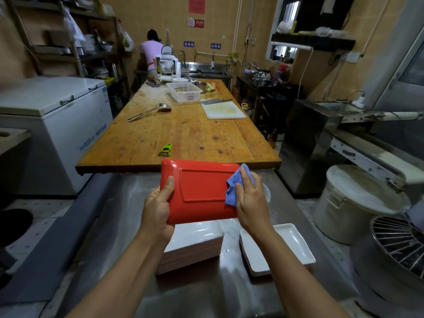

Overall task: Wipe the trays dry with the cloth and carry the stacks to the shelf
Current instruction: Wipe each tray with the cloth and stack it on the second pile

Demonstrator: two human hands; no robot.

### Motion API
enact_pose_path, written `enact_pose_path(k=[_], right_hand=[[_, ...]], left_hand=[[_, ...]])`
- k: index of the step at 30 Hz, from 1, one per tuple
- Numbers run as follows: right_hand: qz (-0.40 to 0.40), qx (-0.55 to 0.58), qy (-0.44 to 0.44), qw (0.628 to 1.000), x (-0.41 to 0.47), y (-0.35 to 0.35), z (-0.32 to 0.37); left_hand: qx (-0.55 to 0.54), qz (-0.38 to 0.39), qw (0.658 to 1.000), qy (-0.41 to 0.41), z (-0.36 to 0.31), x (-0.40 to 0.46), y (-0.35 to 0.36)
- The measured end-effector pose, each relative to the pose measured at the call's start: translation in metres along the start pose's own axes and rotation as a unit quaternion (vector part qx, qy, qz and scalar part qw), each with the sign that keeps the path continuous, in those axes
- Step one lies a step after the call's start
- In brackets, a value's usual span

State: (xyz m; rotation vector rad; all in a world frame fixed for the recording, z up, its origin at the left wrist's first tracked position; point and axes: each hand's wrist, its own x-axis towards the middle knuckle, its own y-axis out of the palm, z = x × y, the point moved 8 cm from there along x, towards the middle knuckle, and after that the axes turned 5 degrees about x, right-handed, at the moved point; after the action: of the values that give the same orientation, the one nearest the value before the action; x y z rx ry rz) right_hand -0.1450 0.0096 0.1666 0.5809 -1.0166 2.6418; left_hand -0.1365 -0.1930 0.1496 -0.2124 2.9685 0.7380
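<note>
The left hand (158, 210) grips the red tray (202, 191) with curled fingers; the right hand (250, 200) presses the blue cloth (234, 187) on it, fingers probably together.

The steel counter (206, 292) is the reference here. Directly over it, a red tray (202, 191) is held up, blocking the way forward to the wooden table (183, 131) that butts against the counter's far edge. On the counter, a tray stack (195, 249) and a white tray (282, 246) sit near each other with a bare wet strip between. Right of the counter, a lidded bucket (358, 203) and a wire-guarded mixer bowl (399, 246) crowd the floor; left of it stands a chest freezer (52, 125).
</note>
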Motion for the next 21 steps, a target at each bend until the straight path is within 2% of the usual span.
enact_pose_path(k=[4,8,13,16,18,21], right_hand=[[-0.015,0.036,0.065,0.997,-0.025,0.001,-0.025],[-0.026,-0.024,0.075,0.997,-0.044,-0.008,-0.039],[-0.05,-0.04,0.152,0.986,-0.061,-0.03,-0.066],[-0.095,-0.019,0.22,0.971,-0.069,-0.052,-0.088],[-0.129,0.013,0.27,0.954,-0.074,-0.068,-0.101],[-0.174,0.077,0.337,0.922,-0.08,-0.092,-0.121]], left_hand=[[-0.014,-0.023,1.0,-0.005,0.006,0.004,0.001],[-0.03,-0.034,0.999,-0.024,0.02,0.003,0.007],[-0.003,-0.01,0.999,-0.03,0.03,0.005,0.021],[0.05,0.026,0.998,-0.019,0.032,0.004,0.034],[0.133,0.058,0.989,0.013,0.03,0.002,0.045],[0.272,0.132,0.948,0.099,0.024,-0.007,0.07]])
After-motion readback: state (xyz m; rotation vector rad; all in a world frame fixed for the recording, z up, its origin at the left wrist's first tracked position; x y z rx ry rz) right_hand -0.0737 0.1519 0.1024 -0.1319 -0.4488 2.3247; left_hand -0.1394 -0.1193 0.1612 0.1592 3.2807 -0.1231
